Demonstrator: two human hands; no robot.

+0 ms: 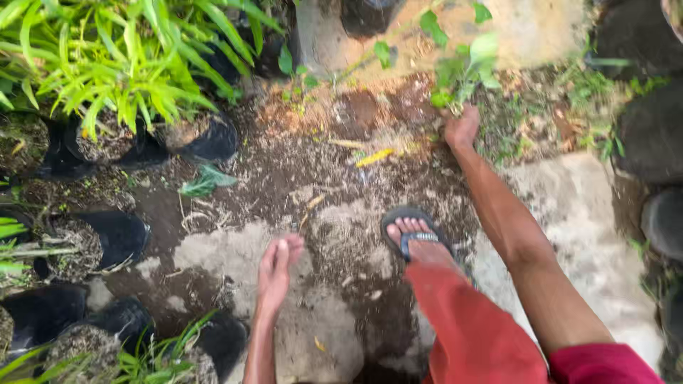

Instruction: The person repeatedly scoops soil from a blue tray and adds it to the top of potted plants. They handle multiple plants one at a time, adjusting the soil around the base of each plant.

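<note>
My right hand [462, 128] reaches far forward and is closed around the base of a small leafy green weed [459, 67] growing from the dark soil. My left hand [277, 264] hangs lower at the middle, fingers straight and together, holding nothing, just above the dirt-strewn concrete. My foot in a dark sandal [413, 238] stands between the two hands, with a red trouser leg [473, 327] below it.
Black nursery bags [107, 238] with soil and long-leaved green plants [121, 64] line the left side. More dark bags [651, 128] sit at the right. A yellow leaf [374, 157] and a green scrap [205, 181] lie on the ground.
</note>
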